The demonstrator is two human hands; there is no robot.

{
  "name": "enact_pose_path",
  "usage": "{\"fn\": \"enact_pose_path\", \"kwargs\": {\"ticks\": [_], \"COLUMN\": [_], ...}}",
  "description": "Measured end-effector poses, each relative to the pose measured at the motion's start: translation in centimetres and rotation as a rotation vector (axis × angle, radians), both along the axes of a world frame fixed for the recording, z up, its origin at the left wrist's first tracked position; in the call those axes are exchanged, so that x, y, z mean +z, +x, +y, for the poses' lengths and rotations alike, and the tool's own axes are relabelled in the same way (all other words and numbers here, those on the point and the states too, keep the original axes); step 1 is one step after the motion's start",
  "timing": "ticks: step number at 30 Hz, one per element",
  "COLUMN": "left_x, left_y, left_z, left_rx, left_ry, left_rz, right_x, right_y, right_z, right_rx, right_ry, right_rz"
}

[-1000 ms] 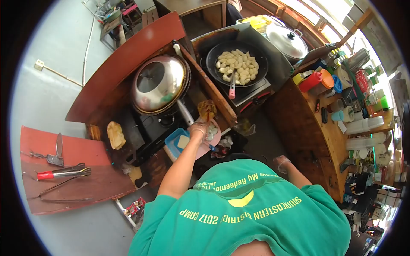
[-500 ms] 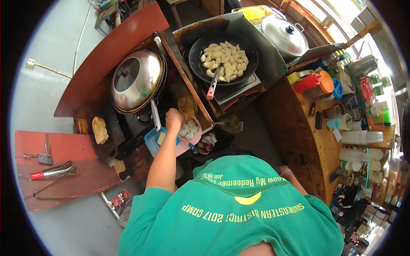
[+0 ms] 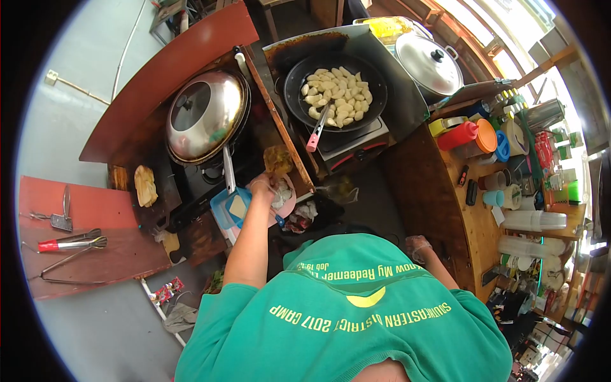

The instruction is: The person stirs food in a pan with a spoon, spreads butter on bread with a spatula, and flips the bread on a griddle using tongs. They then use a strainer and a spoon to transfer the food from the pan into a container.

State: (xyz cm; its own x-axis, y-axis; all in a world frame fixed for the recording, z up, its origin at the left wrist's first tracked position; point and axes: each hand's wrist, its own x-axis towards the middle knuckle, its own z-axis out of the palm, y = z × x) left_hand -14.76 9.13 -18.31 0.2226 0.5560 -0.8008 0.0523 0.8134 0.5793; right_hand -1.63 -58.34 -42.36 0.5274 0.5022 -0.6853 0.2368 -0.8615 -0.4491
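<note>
My left hand (image 3: 261,185), in a clear plastic glove, reaches over the edge of a pink tub (image 3: 291,202) holding white, plastic-like contents (image 3: 282,193). Its fingers are partly hidden, so I cannot tell what they hold. Beside them lies a brownish clear bag (image 3: 278,159). Close to my left wrist is a blue container (image 3: 222,205) with a pale block inside. My right hand (image 3: 418,246), also gloved, hangs low by the wooden counter with fingers loosely apart and nothing visible in them. A black frying pan (image 3: 294,105) holds many pale pieces and a pink-handled utensil (image 3: 314,138).
A lidded wok (image 3: 207,118) sits on the left burner, its long handle pointing toward my left hand. The wooden counter (image 3: 459,210) at right carries bottles and stacked cups. A large lidded pot (image 3: 428,62) stands behind the pan. Tongs (image 3: 73,242) lie on the red board.
The view has shifted slightly. My left hand has turned a little toward the pink tub, and the blue container shows more. My right hand has come out farther from beside the shirt.
</note>
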Motion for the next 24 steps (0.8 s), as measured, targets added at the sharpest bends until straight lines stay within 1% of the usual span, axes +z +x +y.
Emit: {"fn": "enact_pose_path", "kwargs": {"ticks": [1, 2, 4, 5, 6, 7, 8, 10, 11, 13, 14, 16, 17, 18, 19, 20, 22, 23, 24], "left_x": [0.0, -0.1, -0.7, -1.1, -1.8, -2.5, -3.5, -4.0, -4.4, -3.0, -3.0, -4.0, -6.0, -8.7, -8.8, -9.0, -4.1, -2.7, -2.4], "left_y": [-0.1, -0.4, -1.0, -1.4, -1.8, -2.1, -2.2, -2.1, -1.8, -0.9, -0.8, -0.6, -0.8, -1.2, -1.6, -2.0, -2.8, -3.4, -4.0], "left_z": [0.0, 0.1, 0.6, 1.0, 1.3, 1.7, 1.9, 2.2, 2.2, 1.5, 1.6, 2.1, 2.6, 3.4, 3.7, 3.6, 1.4, 1.2, 1.7], "left_rx": [0.035, 0.041, 0.029, 0.033, -0.032, -0.096, -0.094, -0.32, -0.32, -0.263, -0.264, -0.48, -0.484, -0.437, -0.388, -0.392, -0.479, -0.522, -0.579], "left_ry": [-0.023, -0.024, -0.018, -0.019, -0.004, 0.012, 0.011, 0.248, 0.248, 0.257, 0.258, 0.336, 0.336, 0.262, 0.188, 0.188, 0.265, 0.304, 0.254], "left_rz": [-0.003, -0.008, -0.094, -0.1, -0.108, -0.116, -0.121, 0.07, 0.066, 0.119, 0.113, 0.097, 0.092, -0.043, -0.176, -0.179, -0.105, -0.066, -0.018], "right_x": [-1.1, -0.5, 2.9, 7.0, 11.3, 17.1, 19.2, 21.3, 21.6, 21.8, 14.3, 0.4, 0.5, 0.9, 1.6, 2.3, 4.6, 8.6, 12.9], "right_y": [0.2, 0.3, -0.5, -0.8, -1.2, -1.7, -2.0, -2.6, -2.8, -3.3, -3.0, -2.5, -2.9, -3.3, -3.7, -4.2, -5.6, -6.5, -7.4], "right_z": [-0.5, -0.2, 1.2, 3.5, 5.8, 9.1, 10.3, 11.7, 12.2, 13.2, 9.7, 3.5, 3.9, 5.0, 6.2, 7.4, 10.0, 12.5, 15.2], "right_rx": [-0.008, -0.002, 0.05, 0.192, 0.344, 0.496, 0.498, 0.645, 0.644, 0.684, 0.581, 0.382, 0.377, 0.185, -0.008, -0.012, 0.18, 0.255, 0.337], "right_ry": [-0.002, -0.003, -0.098, -0.204, -0.305, -0.396, -0.398, -0.385, -0.387, -0.388, -0.323, -0.175, -0.177, -0.101, -0.025, -0.025, -0.056, -0.149, -0.239], "right_rz": [0.001, -0.004, 0.004, -0.033, -0.072, -0.108, -0.113, -0.106, -0.11, -0.084, -0.083, -0.075, -0.078, -0.02, 0.037, 0.035, -0.084, -0.098, -0.111]}}
